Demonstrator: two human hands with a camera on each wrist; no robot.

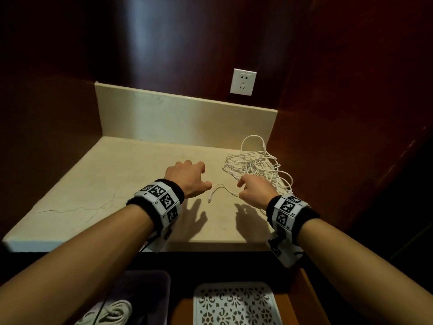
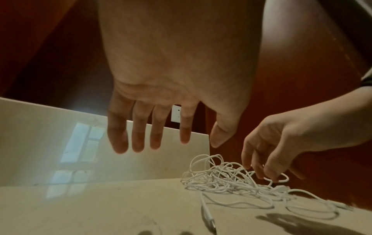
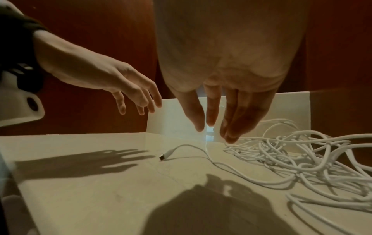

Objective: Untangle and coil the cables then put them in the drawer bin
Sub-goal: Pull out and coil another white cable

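Cables (image 1: 256, 166) lie tangled at the desk's (image 1: 98, 184) far right corner. Left hand (image 1: 187, 178) and right hand (image 1: 254, 190) hover beside them, fingers apart, holding nothing; bare desk stretches left.

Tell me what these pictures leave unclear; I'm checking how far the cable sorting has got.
- Number of cables in the white tangle: the strands overlap in every view.
- Coiled cable in the dark bin: cut off by the head view's bottom edge and crossed by the left arm.
- White patterned bin: its near part runs off the same edge.
- Connector type on the loose plug: too small.
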